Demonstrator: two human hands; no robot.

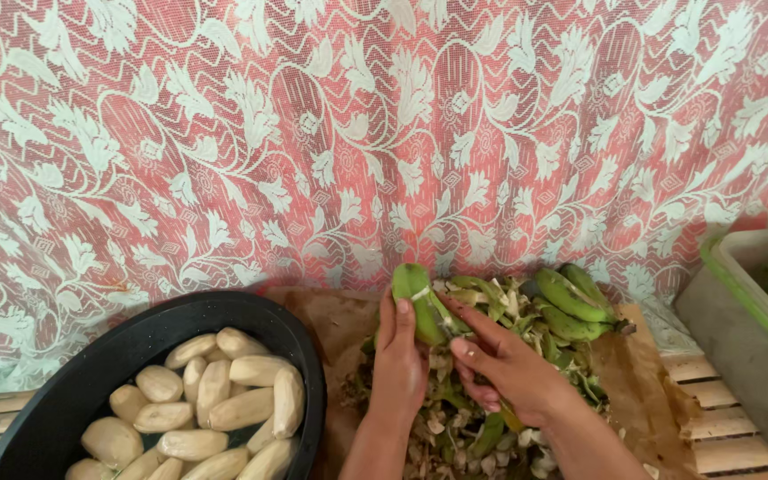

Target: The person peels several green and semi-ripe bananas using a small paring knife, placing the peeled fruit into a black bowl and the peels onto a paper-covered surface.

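My left hand (pixel 399 360) grips a green unpeeled banana (pixel 416 300) and holds it upright over a heap of peels. My right hand (pixel 504 364) is closed around a small knife whose blade (pixel 445 325) rests against the banana's side, where a strip of skin is cut. A bunch of green bananas (pixel 572 304) lies just behind my right hand. Several pale peeled bananas (pixel 215 400) fill a black oval basin (pixel 117 351) at the lower left.
Green peels and scraps (pixel 455 427) are piled on brown paper (pixel 331 324) over a slatted wooden bench (pixel 722 436). A grey tub with a green rim (pixel 748 293) holding green bananas stands at the right. A red and white floral lace cloth (pixel 357 133) hangs behind.
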